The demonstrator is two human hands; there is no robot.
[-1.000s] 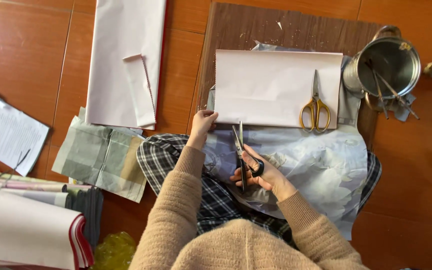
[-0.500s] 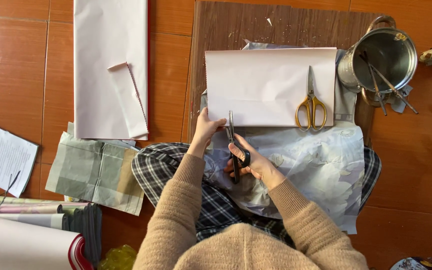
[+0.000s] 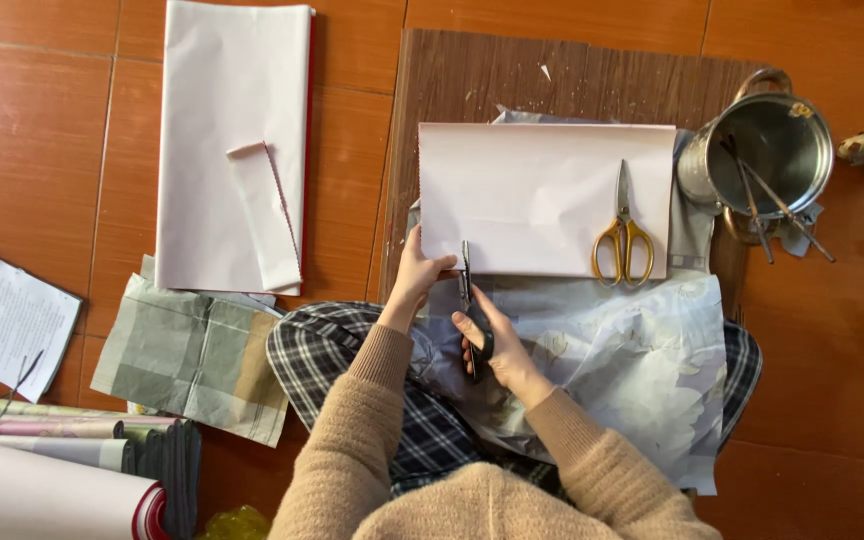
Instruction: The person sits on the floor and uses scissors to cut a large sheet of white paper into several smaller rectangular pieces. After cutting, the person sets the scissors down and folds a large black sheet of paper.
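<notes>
My right hand [image 3: 497, 345] grips a pair of black-handled scissors [image 3: 469, 305], blades pointing away from me at the near edge of a folded white paper sheet [image 3: 537, 195]. My left hand [image 3: 417, 275] pinches that sheet's near left corner. The sheet lies on a dark wooden board [image 3: 552, 80]. A crumpled pale printed sheet [image 3: 632, 360] is spread over my plaid-covered lap under both hands. A second pair of scissors with yellow handles [image 3: 624, 235] rests on the white sheet to the right.
A steel pot [image 3: 767, 150] with thin tools in it stands at the right. A long white sheet [image 3: 232, 140] with a small folded strip lies at the left on the orange tile floor. Greenish folded paper [image 3: 187, 355], a printed page [image 3: 2, 320] and paper rolls [image 3: 42, 485] sit lower left.
My left hand has shifted from the sheet's edge to gripping its near left corner. The scissors in my right hand have moved forward to the sheet's edge. The view has drifted.
</notes>
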